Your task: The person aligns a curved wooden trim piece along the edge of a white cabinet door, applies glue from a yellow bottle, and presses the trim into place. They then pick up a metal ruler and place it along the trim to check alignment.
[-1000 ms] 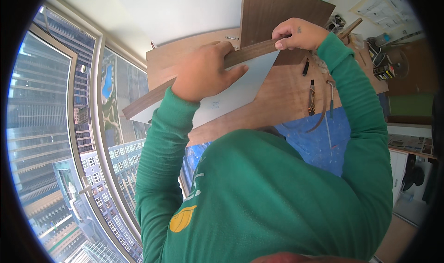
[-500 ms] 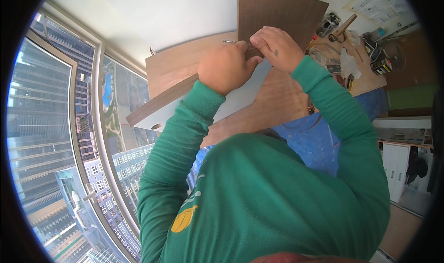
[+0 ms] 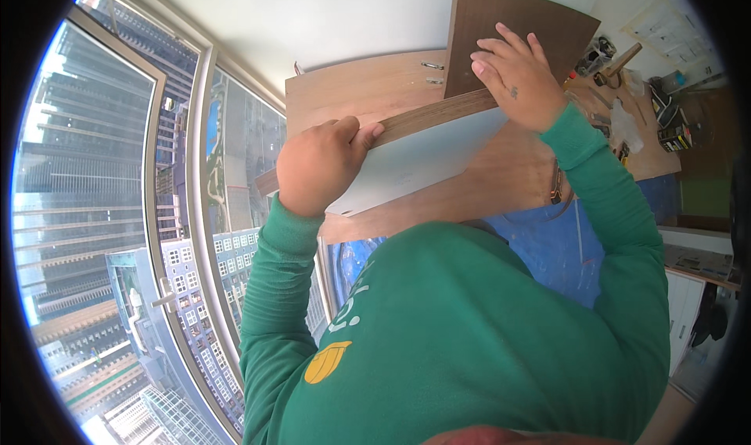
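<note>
A panel (image 3: 418,159) with a white face and a wood-brown edge is tilted up on its long side over the plywood worktop (image 3: 356,97). My left hand (image 3: 321,163) is closed round the panel's upper edge near its left end, the thumb lying along the brown strip. At the other end, my right hand (image 3: 520,73) has its fingers spread. The heel of that hand is at the panel's right corner; whether it touches is unclear. Behind it stands a dark brown board (image 3: 524,26). Two small metal fittings (image 3: 432,73) lie on the worktop beside that board.
On the right, a hammer (image 3: 622,63), a clear plastic bag (image 3: 624,124) and several tools crowd the worktop. A blue sheet (image 3: 547,241) covers the floor below. A tall window (image 3: 102,171) fills the left side; a white wall (image 3: 336,14) is behind.
My left hand has moved left along the panel's edge, away from my right hand. The right hand has gone from curled over the edge to spread fingers. The whole view has shifted somewhat.
</note>
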`<state>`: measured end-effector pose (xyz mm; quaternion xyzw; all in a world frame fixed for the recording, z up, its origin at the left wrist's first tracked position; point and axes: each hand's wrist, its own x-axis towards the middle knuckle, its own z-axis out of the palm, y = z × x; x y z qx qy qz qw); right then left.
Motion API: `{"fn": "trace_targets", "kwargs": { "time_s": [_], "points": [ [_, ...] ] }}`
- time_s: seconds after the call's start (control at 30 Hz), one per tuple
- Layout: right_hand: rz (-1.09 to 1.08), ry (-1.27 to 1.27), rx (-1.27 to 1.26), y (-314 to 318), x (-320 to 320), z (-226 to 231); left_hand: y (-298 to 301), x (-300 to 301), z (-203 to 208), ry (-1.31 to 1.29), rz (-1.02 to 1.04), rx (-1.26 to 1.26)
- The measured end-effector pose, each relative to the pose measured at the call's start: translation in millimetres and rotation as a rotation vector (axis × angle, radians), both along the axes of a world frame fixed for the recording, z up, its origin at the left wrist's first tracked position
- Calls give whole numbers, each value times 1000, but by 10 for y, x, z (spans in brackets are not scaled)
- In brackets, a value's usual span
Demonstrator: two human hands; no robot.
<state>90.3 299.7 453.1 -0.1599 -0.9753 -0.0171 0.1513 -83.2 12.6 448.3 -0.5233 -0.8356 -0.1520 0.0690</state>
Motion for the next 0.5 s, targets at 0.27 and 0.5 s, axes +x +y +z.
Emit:
{"fn": "trace_targets", "kwargs": {
  "time_s": [0.27,0.5],
  "points": [
    [121,-82,-146,-522,-483,-94,1,-1,-70,-1,-35,136],
    [119,-119,-111,-478,-484,-80,-435,-298,-32,-21,32,91]
  ]
}}
